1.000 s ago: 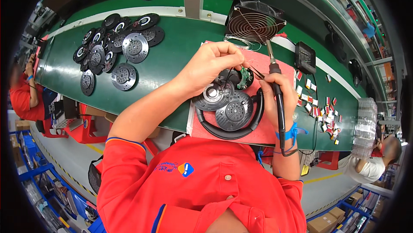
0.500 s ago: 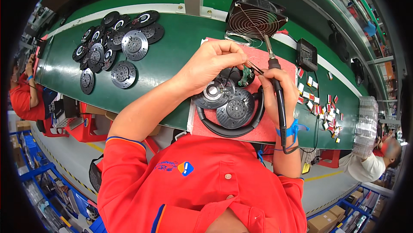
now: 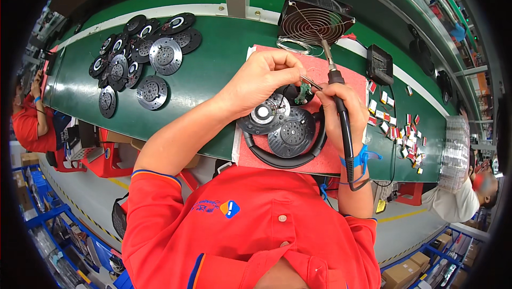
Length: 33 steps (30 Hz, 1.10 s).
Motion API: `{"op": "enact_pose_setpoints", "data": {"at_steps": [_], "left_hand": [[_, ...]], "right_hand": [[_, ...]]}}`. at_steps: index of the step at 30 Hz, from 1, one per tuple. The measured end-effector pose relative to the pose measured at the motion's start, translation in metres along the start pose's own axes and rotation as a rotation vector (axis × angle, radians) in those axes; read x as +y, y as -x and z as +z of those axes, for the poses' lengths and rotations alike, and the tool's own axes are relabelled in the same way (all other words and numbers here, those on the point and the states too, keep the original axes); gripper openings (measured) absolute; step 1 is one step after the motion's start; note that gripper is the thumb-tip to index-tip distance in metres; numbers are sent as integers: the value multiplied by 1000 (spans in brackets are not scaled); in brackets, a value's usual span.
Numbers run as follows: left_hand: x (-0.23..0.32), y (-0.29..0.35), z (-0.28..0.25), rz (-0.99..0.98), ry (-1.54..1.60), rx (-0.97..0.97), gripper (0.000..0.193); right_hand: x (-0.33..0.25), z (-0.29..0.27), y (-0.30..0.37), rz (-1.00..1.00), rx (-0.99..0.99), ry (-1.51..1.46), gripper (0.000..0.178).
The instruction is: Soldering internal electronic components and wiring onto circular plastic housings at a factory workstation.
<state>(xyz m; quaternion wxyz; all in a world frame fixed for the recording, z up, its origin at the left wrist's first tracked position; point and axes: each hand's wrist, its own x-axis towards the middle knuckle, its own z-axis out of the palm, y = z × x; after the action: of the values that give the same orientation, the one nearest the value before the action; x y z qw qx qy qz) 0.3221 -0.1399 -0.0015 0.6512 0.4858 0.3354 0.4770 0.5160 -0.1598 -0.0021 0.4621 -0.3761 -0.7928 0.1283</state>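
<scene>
Right hand (image 3: 356, 114), right of centre: clamped on the soldering iron (image 3: 345, 123). Iron's long axis steep in the frame, leaning left at the top; metal end points up toward the fan (image 3: 314, 19) at upper centre, cord end down. Tweezers (image 3: 312, 82) at this hand's fingertips, long axis slanting, tips up-left.

Left hand (image 3: 268, 77), centre: thumb and forefinger pinched together beside the tweezer tips; whether a thin wire sits between them is too small to tell. Hands apart, fingertips near each other.

Below them, green circuit board (image 3: 305, 94) and two round discs (image 3: 292, 134); black headband (image 3: 282, 162) curves underneath, bow toward lower edge, all on a pink mat (image 3: 349, 74). More discs (image 3: 165, 56), upper left; white-and-red packs (image 3: 379, 114), right.
</scene>
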Motion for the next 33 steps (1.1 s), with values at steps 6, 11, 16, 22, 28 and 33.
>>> {"op": "enact_pose_setpoints", "data": {"at_steps": [6, 11, 16, 22, 28, 33], "left_hand": [[-6, -10, -9, 316, -608, 79, 10], [-11, -26, -7, 304, -930, -13, 12], [-15, -28, -11, 220, -943, -41, 11], [-20, -26, -16, 187, -941, -76, 9], [-19, -22, -13, 166, -941, -76, 9], [-14, -21, -13, 101, -905, -95, 9]], "right_hand": [[25, -29, 15, -84, 26, 276, 19], [42, -41, 23, 8, -31, 424, 21], [26, -34, 14, -79, -10, 365, 18], [2, -22, 0, 22, 94, -180, 23], [5, -18, 1, -110, 188, -182, 15], [0, -22, 9, -38, 93, -160, 43]]}}
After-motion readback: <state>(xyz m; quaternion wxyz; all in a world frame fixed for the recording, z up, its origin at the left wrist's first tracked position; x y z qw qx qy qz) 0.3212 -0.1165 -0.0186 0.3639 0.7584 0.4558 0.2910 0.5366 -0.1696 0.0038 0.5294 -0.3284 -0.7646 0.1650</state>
